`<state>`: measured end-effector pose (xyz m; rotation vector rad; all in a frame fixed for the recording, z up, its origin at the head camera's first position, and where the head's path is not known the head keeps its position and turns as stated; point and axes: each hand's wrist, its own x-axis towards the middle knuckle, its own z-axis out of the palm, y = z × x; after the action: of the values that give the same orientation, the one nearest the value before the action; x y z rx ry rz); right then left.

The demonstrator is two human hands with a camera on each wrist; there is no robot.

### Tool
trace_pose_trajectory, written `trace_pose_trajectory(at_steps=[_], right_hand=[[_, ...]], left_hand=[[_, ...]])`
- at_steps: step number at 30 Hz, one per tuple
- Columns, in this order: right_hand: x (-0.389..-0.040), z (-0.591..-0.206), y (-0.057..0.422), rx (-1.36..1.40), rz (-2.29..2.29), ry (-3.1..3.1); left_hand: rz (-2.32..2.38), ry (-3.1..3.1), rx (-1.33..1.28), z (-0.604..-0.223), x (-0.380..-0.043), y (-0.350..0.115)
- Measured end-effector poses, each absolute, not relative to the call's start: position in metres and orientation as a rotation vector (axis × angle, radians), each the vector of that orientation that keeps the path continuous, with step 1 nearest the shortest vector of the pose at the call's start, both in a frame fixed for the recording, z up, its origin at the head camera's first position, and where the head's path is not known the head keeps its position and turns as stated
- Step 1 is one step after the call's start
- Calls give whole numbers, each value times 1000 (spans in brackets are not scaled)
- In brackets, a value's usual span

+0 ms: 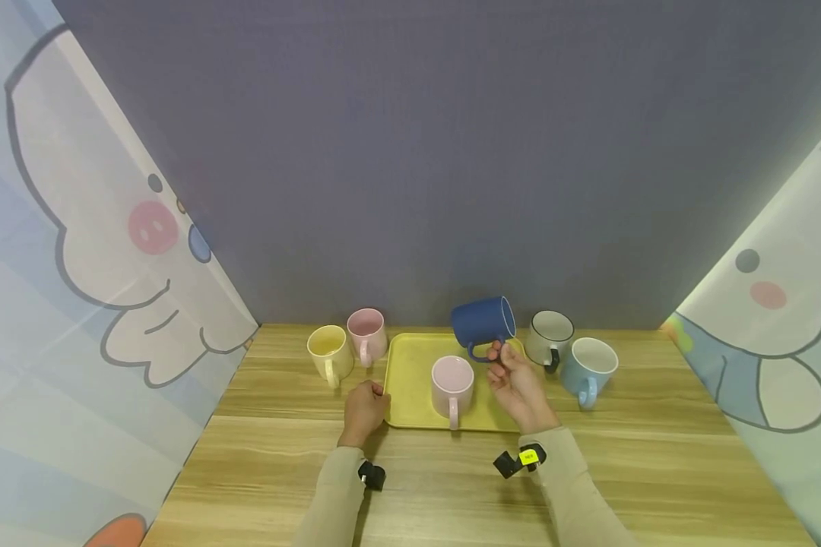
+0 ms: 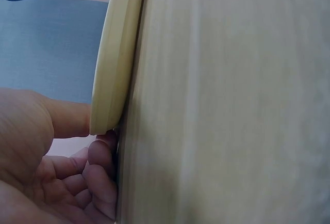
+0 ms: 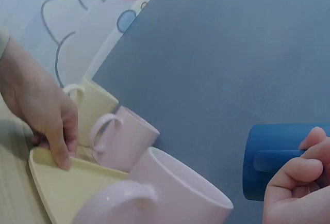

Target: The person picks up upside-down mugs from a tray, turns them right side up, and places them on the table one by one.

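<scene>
My right hand (image 1: 518, 386) grips the dark blue mug (image 1: 480, 321) by its handle. The mug lies tipped on its side in the air over the back of the yellow tray (image 1: 410, 380), its mouth facing right. On the tray stands a pale pink mug (image 1: 453, 389), upright, handle toward me. With thumb and curled fingers, my left hand (image 1: 366, 410) pinches the tray's left edge near the front corner. The left wrist view shows the thumb on one side of the tray rim (image 2: 111, 79) and fingers below it.
Left of the tray stand a yellow mug (image 1: 331, 355) and a pink mug (image 1: 367, 336). To its right are a white mug (image 1: 549, 338) with dark rim and handle, and a light blue mug (image 1: 588, 368). A grey panel (image 1: 410, 167) rises behind the wooden table (image 1: 657, 456).
</scene>
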<state>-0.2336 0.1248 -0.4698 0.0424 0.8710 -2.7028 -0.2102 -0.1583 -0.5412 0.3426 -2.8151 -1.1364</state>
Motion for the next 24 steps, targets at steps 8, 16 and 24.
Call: trace_pose_trajectory(at_steps=[8,16,24], right_hand=[[-234,-478,126,-106,-2715,518],[-233,-481,124,-137,-2708,223],[-230,-481,122,-149,-2686,82]], left_hand=[[-1142,-2824,343,-542,-210,-158],[-1121,-2831,341,-544,-211,-158],[-1133,-2827,339,-545,-211,-158]])
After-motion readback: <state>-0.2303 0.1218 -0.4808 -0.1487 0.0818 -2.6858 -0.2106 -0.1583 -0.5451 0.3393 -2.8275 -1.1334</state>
